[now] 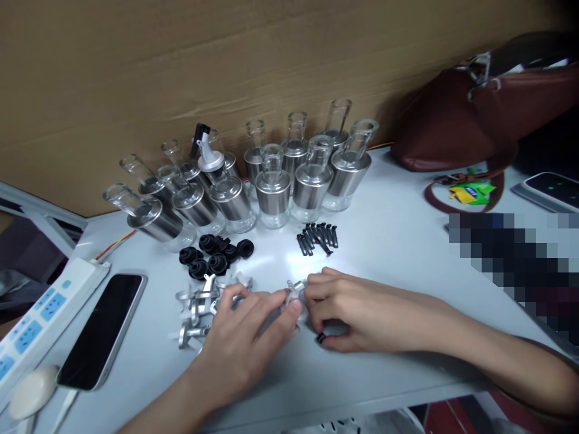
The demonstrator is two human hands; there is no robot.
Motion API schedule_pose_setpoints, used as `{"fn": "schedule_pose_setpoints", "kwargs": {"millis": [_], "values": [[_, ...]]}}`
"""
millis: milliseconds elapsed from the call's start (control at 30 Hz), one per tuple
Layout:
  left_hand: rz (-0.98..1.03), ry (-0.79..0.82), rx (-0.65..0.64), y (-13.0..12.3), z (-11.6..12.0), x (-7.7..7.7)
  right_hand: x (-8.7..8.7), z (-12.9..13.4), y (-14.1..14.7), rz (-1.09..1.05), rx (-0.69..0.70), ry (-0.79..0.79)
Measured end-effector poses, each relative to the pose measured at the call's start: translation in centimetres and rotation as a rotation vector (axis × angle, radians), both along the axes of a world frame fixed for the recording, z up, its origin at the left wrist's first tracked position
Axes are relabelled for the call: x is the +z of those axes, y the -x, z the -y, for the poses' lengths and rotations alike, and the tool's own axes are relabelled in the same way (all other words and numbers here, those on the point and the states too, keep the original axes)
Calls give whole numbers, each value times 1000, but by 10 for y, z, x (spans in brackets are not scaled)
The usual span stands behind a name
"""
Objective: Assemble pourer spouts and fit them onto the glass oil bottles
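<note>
Between the thumb and fingers of my left hand [248, 331] is a silver pourer cap [296, 286], held close above the tabletop and partly covered. My right hand [348, 307] pinches a small black piece [320, 338] between thumb and finger, its other fingers curled beside the cap. More silver pourer caps [196, 304] lie in a pile left of my left hand. Black rubber stoppers [217, 264] are heaped behind them, and small black levers [316, 236] lie grouped beyond my right hand. Glass bottles with metal sleeves [272, 196] stand behind; one carries a pourer with a black lever [210, 158].
A white power strip [67, 288], a phone [104, 331] and a rounded white object [35, 390] lie along the left side. At the back right sits a dark red bag [443, 123], its strap around a green and yellow packet [473, 194]. Cardboard [181, 60] rises behind the bottles.
</note>
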State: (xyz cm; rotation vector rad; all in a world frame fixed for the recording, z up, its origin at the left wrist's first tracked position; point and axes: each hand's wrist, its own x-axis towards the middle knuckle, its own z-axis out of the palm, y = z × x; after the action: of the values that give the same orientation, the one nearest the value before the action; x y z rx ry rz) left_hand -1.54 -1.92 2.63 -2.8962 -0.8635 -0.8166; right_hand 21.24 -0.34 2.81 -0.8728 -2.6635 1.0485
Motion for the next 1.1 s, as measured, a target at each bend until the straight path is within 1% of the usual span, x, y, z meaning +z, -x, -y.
{"fn": "schedule_pose_setpoints", "kwargs": {"millis": [100,233,333,400,467,633,700,867,1100], "values": [[23,-25,-3,-1,-1,0,2,-4,-3,-111,-118,-56],[46,-33,-5,-3,-1,3,6,-7,-6,-314,-405,-138],[51,-24,3,-4,0,4,9,-8,-7,-477,-629,-147],[54,-18,6,-3,0,5,9,-8,-8,-576,-715,-141],[46,-13,8,-3,0,5,10,-8,-8,-654,-720,-131],[34,-13,-7,-3,0,5,8,-6,-5,-693,-570,-124],[35,-12,-8,-3,0,5,7,-4,-4,-709,-534,-141],[25,3,-10,-2,1,3,7,-3,1,-750,-546,-148],[31,-11,-9,0,1,3,10,-2,1,-734,-490,-146]]}}
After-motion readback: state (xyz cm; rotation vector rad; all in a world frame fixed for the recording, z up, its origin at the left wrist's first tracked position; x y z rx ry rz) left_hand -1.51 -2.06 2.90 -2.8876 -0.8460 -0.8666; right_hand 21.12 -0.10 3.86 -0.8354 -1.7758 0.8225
